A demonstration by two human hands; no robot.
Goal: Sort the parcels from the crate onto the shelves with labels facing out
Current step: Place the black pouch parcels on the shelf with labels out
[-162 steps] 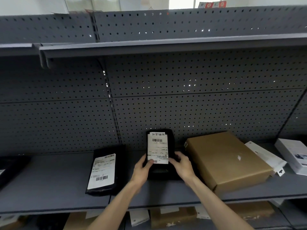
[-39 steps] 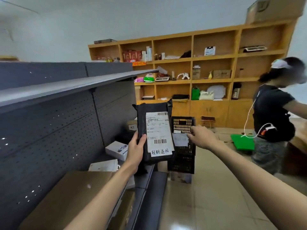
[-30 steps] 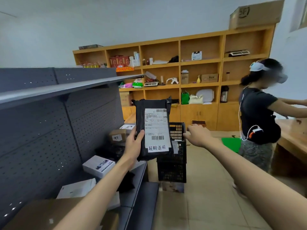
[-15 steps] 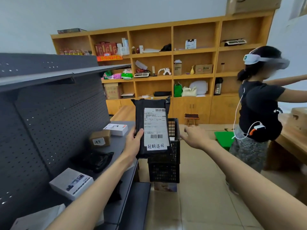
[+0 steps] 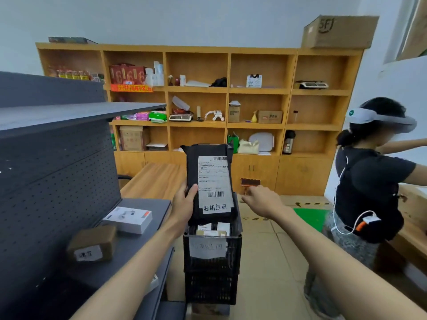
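Closer now: crate point(image 5: 212, 271) beside grey shelf point(image 5: 141, 229).

Evenly bright, soft daylight from the window point(image 5: 413, 26) at upper right. Faint, diffuse shadows only. Dim under the grey shelf point(image 5: 69, 116). Strong wide-angle bending toward the edges. Slight softness overall; small print on the label point(image 5: 213, 183) unreadable.

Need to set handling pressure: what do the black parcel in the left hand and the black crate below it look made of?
Black parcel: looks like a soft matte plastic mailer, its top edge creased, with a white paper label stuck on. Black crate: probably rigid moulded plastic, given its perforated lattice walls. Left hand holds the parcel by its edge.
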